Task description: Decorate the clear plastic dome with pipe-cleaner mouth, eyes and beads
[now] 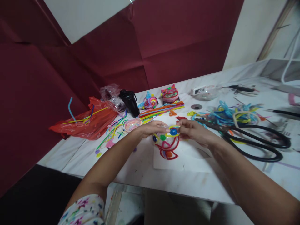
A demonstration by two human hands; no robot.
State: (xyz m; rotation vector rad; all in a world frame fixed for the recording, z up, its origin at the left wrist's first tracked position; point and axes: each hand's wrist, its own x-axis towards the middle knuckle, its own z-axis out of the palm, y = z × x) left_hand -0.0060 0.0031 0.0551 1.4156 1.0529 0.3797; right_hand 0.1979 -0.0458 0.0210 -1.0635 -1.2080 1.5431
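Above a white sheet [164, 165], a clear round ball decorated with pipe cleaners [173, 145] is between my two hands. Red and pink pipe cleaner outlines run around its lower part, and a red loop with an orange centre [169, 154] hangs at its bottom. On its upper right side is a blue disc ringed in yellow [173, 132]. My left hand [154, 128] is closed on the ball's upper left, thumb along its top. My right hand [191, 129] pinches the edge of the yellow-ringed piece with thumb and fingers.
Large black-handled scissors [255, 140] lie on the right, beside a heap of blue and yellow pipe cleaners [225, 114]. Decorated balls [170, 94], a black bottle [130, 102] and a pipe cleaner bundle [161, 111] are behind. A red plastic bag [86, 123] lies left; pliers [243, 89] far right.
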